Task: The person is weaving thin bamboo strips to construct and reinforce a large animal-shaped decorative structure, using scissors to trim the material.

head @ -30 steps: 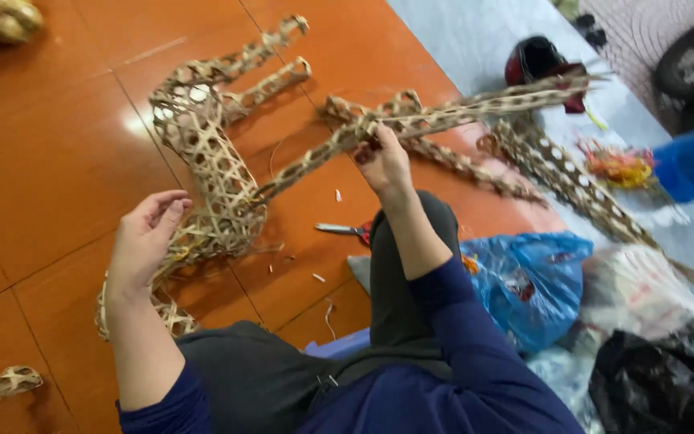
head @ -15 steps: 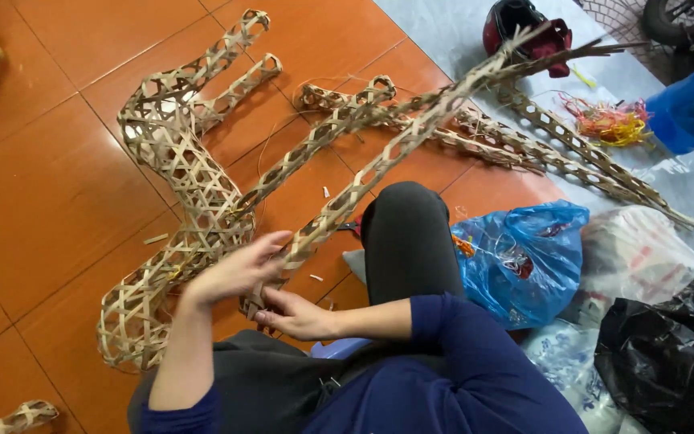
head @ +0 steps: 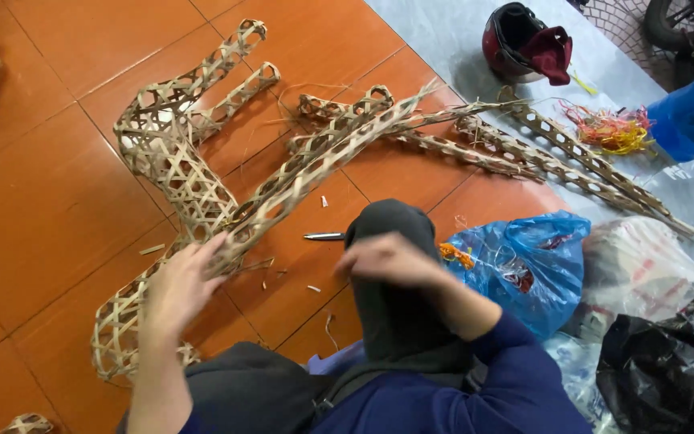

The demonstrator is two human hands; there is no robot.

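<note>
The landmark is the raised knee (head: 391, 241), clad in dark grey trousers, at the centre of the head view.

1. Right hand (head: 387, 259): positioned directly over the knee, blurred by motion. The fingers are loosely curled. No object is visible in the grasp; whether it holds a small item cannot be determined.

2. Left hand (head: 180, 283): positioned left of the knee, fingers spread and extended, palm down. The fingertips (head: 217, 245) press on the near end of a long woven bamboo strip (head: 315, 165). The hand is open, not clenched around the strip.

3. Woven bamboo strip: runs from the left hand diagonally up and to the right, passing beyond the knee, and ends in loose, frayed slats.

4. Woven bamboo frame (head: 172, 173): an open lattice form lying on the orange floor tiles (head: 34, 201), left of the knee. Two narrow woven limbs extend from its far side. A rounded lattice section lies nearer, beneath the left forearm.

5. Metal tool (head: 323, 236): lies on the tiles just left of the knee, between knee and frame.

6. Blue plastic bag (head: 532, 265): just right of the knee. A black plastic bag (head: 668, 370) lies further right.

7. Additional lattice strips (head: 572, 161): beyond the knee, fanning right.

8. Red helmet (head: 524, 40): far beyond the knee, on grey ground.

9. Bundle of coloured ties (head: 612, 128): right of the helmet.
</note>
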